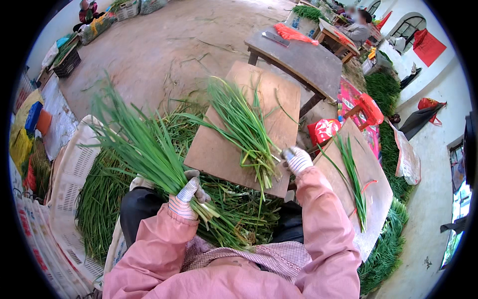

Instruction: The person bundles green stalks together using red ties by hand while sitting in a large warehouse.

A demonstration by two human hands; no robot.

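Observation:
My left hand (190, 193), in a striped glove, is closed round a thick bunch of garlic chives (149, 149). Their leaves fan out to the upper left, and the pale stem ends stick out below the fist. A looser heap of chives (239, 119) lies on the wooden board (204, 152) before me, stems toward me. At the board's right edge my right hand (298, 159), also gloved, pinches the pale end of a stalk from this heap. More loose chives (224, 199) lie in a mass over and around my lap.
To the right, a second board (378, 199) holds a few chives (352, 174) and a red tie. A red packet (324, 130) sits behind it. Farther off stands a dark table (298, 60) with red strips (295, 34). A white crate (74, 174) is at left. Another person (357, 31) sits far right.

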